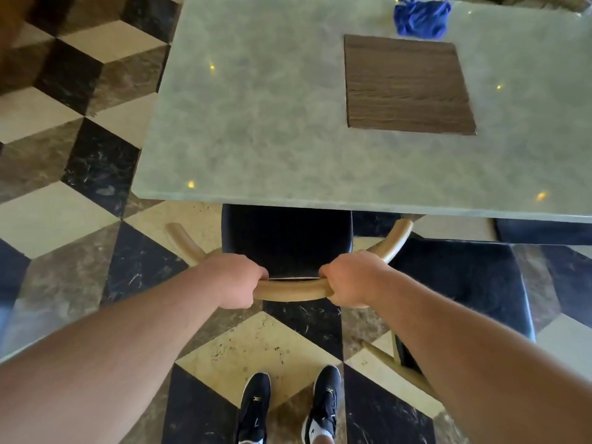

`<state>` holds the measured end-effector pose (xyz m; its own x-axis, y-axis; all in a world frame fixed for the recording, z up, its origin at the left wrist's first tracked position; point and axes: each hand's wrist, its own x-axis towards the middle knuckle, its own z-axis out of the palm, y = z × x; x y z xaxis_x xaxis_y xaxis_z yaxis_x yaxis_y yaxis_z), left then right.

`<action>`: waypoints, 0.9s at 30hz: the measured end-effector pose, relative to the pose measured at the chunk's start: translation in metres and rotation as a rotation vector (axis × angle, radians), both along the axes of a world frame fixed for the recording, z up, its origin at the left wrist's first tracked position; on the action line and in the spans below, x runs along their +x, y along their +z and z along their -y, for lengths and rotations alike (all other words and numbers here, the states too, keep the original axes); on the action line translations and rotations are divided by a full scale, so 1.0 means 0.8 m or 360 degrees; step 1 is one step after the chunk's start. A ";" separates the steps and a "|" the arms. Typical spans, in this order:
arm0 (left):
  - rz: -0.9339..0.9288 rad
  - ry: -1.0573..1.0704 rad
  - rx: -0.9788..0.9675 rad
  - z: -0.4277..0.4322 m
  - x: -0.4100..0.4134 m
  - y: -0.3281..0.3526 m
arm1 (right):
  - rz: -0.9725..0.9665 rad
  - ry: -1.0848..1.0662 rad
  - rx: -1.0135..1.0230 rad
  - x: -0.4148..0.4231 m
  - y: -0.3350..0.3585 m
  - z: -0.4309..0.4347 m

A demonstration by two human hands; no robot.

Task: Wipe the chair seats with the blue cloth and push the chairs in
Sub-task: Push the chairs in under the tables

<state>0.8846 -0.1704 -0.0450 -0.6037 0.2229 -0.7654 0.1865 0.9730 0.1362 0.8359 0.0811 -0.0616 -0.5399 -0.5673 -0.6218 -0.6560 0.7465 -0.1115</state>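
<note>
**Ben:** Where are the hands?

**Ana:** Both are on the chair's bent, light wooden back rail (291, 290). The left hand (238, 280) has its fingers curled tight round the left part of the rail. The right hand (350, 280) grips the right part the same way. A short bit of rail shows between them.

**Ben:** Is the chair under the table?

**Ana:** Only partly. Its dark, soft seat (285, 238) goes in under the near edge of the big grey-green table (256, 123) with the cloudy, stone-like top. The back part of the seat shows.

**Ben:** Where is the cloth?

**Ana:** The scrunched-up blue cloth (421, 19) lies on the far side of the table, just past a flat brown wooden square (407, 84). It is well apart from both hands, and no hand touches it.

**Ben:** What else is there?

**Ana:** A second chair (464, 277) with a dark seat stands just to the right, out from the table. The floor (64, 123) has black, brown and cream tiles. Two black shoes (254, 402) stand on it behind the first chair.
</note>
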 end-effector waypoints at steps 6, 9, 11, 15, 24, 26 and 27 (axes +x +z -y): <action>-0.0020 0.0013 0.0001 -0.003 0.005 -0.010 | -0.0005 0.0032 0.0045 0.000 -0.003 -0.003; -0.0098 -0.0008 -0.0018 -0.005 0.010 -0.012 | -0.0059 0.0004 0.0012 0.007 -0.003 -0.009; -0.0201 -0.0012 -0.0035 -0.009 0.016 -0.014 | -0.0100 -0.0050 -0.0027 0.016 -0.004 -0.015; -0.0320 0.0093 -0.0061 -0.015 0.032 -0.015 | -0.0198 -0.0214 -0.0145 0.034 0.000 -0.020; -0.0571 0.0047 0.0282 -0.106 0.050 0.052 | -0.0493 -0.0386 -0.0280 0.095 0.086 -0.097; -0.0600 -0.0004 0.0341 -0.152 0.055 0.075 | -0.0525 -0.0477 -0.0258 0.111 0.116 -0.133; -0.0615 -0.0026 0.0369 -0.175 0.058 0.085 | -0.0542 -0.0508 -0.0239 0.119 0.129 -0.153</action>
